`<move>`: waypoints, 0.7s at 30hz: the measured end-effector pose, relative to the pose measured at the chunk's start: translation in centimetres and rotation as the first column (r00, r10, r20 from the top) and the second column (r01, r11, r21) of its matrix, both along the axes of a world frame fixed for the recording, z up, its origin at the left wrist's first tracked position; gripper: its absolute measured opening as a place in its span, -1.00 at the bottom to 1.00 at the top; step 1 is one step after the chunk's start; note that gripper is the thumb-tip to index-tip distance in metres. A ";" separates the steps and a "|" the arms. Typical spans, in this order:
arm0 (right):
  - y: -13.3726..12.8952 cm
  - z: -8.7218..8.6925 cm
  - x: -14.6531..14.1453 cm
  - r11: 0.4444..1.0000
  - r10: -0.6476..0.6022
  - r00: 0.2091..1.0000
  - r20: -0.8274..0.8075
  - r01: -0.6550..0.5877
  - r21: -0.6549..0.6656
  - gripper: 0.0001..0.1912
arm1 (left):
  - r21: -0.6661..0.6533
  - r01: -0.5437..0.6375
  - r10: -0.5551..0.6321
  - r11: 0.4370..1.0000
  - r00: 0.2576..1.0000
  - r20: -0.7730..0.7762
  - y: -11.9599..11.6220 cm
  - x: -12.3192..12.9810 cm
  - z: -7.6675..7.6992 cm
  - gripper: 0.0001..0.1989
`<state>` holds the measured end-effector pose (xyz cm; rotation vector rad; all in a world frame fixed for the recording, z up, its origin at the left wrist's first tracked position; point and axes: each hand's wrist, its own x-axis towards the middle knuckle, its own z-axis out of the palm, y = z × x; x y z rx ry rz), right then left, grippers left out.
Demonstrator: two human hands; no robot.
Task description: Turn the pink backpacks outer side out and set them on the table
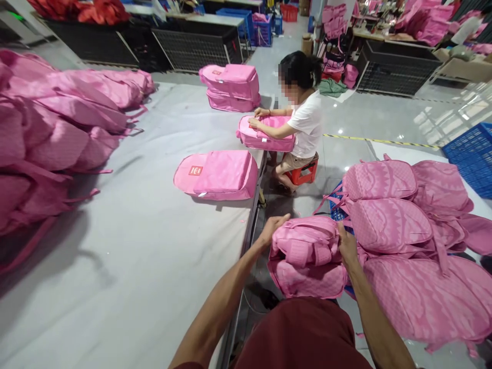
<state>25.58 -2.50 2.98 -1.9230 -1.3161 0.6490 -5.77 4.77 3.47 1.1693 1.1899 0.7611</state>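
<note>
Blue crate (471,159), right edge; red stool (308,173) beneath seated person (306,125); yellow-black floor tape (384,140); red cloth (98,11), upper left

Passage over table's near part (146,266); bag heap (57,133) blocks left, seated person (307,125) far, held backpack (309,279) and laid backpacks (388,223) right.

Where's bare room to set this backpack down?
On the white table: near stretch between the heaped backpacks and left forearm; strip between them and the nearest red-labelled backpack. Crowded: right of the right hand, among patterned backpacks.
</note>
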 end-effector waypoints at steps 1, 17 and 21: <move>0.3 0.6 -0.4 1.000 0.006 0.999 -0.033 -0.007 -0.025 -0.23 | -0.022 -0.026 0.027 0.999 0.998 0.050 -0.1 -1.5 -0.1 -0.23; 5.8 -4.0 -1.7 0.974 0.165 0.979 0.119 -0.143 -0.175 -0.12 | -0.182 -0.341 0.356 0.922 0.933 0.056 -8.1 -4.0 -4.9 -0.37; -1.8 -4.7 2.2 0.992 0.109 0.989 0.101 -0.102 -0.073 -0.20 | -0.220 -0.344 0.368 0.913 0.927 0.077 -11.7 -3.3 -5.4 -0.27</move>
